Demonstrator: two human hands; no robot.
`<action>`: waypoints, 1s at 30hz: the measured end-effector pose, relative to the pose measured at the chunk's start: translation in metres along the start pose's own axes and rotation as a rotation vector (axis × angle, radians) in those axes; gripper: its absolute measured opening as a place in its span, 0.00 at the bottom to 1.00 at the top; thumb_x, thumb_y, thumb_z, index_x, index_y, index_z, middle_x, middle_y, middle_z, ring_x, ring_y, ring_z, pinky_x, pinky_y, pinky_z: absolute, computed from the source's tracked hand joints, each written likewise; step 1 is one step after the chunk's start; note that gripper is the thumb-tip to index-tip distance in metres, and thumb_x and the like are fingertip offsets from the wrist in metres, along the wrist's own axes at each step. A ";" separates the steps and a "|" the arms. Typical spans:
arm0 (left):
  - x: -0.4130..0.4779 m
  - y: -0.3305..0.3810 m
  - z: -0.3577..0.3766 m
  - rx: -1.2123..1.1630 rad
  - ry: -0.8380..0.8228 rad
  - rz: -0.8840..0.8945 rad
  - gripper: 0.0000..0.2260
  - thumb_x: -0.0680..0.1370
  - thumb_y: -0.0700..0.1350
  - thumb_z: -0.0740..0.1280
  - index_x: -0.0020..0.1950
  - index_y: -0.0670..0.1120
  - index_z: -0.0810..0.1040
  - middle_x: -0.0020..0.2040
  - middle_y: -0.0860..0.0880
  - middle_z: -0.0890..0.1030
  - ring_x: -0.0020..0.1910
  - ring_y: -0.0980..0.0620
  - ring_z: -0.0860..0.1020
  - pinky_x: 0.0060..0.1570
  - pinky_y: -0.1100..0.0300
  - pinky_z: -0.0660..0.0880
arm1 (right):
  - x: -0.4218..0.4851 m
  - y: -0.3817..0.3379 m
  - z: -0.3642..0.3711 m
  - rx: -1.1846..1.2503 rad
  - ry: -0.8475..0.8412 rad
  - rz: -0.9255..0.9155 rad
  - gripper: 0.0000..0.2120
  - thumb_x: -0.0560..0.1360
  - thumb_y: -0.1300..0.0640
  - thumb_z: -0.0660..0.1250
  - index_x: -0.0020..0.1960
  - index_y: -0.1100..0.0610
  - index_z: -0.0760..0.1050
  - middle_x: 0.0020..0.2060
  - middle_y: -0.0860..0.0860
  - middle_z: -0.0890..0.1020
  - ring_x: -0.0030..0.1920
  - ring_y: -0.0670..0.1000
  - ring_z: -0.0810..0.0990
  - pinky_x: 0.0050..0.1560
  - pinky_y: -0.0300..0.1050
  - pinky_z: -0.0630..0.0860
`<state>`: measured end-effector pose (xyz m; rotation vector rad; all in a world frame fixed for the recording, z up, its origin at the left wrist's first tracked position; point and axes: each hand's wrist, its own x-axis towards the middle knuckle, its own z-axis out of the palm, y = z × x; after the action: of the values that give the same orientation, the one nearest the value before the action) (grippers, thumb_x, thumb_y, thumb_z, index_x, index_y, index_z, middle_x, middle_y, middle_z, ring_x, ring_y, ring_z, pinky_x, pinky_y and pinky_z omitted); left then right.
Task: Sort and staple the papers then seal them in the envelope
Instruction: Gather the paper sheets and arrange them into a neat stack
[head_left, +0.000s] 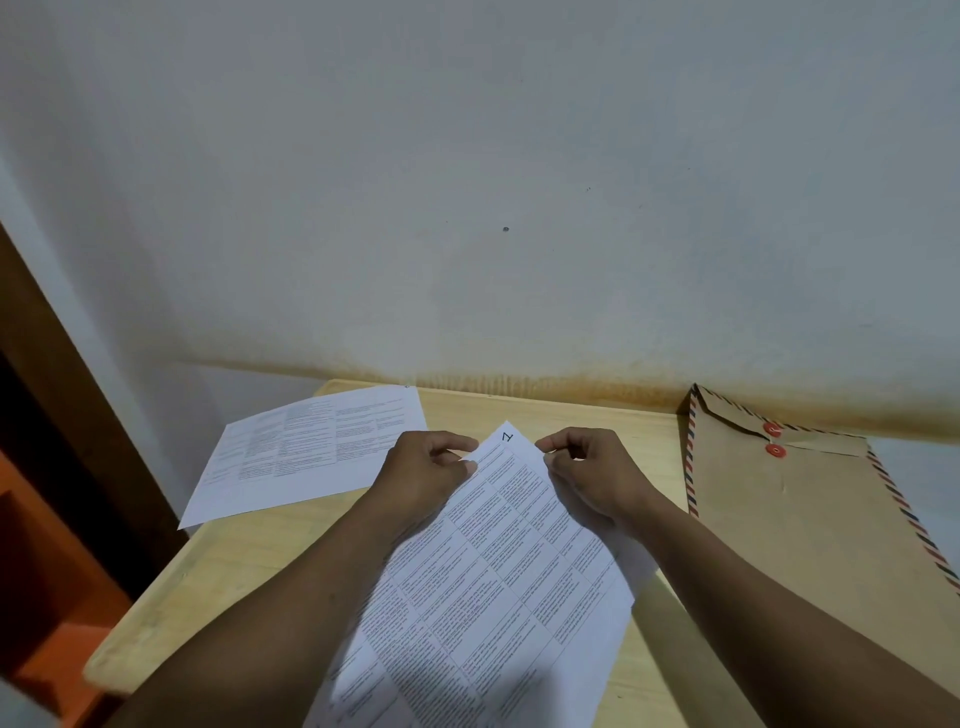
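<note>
Paper stack: middle of bench, long axis from near edge slanting toward far edge.
Left hand: grip pinching the stack's far corner from the left.
Right hand: grip pinching the same corner from the right.
Loose sheet: far left corner, nearer left hand.
Envelope: right edge, nearer right hand.

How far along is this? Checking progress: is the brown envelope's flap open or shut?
Shut: the envelope lies flat, its flap folded down, red buttons close together. Whether string ties them, cannot tell.
</note>
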<state>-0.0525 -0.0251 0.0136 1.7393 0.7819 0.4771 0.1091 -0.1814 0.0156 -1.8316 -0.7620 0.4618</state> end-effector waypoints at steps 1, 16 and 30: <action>0.000 0.000 -0.001 -0.010 -0.007 0.004 0.09 0.77 0.40 0.76 0.55 0.51 0.86 0.39 0.48 0.81 0.47 0.46 0.86 0.53 0.53 0.82 | 0.000 0.000 0.001 0.005 0.009 -0.005 0.10 0.79 0.65 0.64 0.49 0.57 0.84 0.39 0.52 0.86 0.38 0.48 0.80 0.42 0.37 0.76; 0.002 -0.002 -0.010 -0.017 -0.064 0.036 0.12 0.75 0.38 0.77 0.55 0.52 0.86 0.37 0.46 0.82 0.48 0.42 0.86 0.58 0.40 0.81 | 0.001 0.005 0.004 0.037 -0.060 -0.075 0.12 0.79 0.67 0.63 0.54 0.56 0.83 0.38 0.52 0.79 0.40 0.46 0.77 0.44 0.30 0.73; -0.004 -0.002 -0.015 0.005 -0.025 0.012 0.10 0.75 0.40 0.78 0.55 0.48 0.88 0.36 0.48 0.81 0.47 0.45 0.86 0.59 0.49 0.81 | 0.002 0.013 0.014 -0.014 -0.018 -0.047 0.12 0.78 0.64 0.65 0.51 0.52 0.85 0.36 0.48 0.83 0.37 0.45 0.79 0.47 0.39 0.75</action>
<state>-0.0653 -0.0176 0.0168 1.7518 0.7564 0.4611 0.1052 -0.1734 -0.0018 -1.8210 -0.8209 0.4439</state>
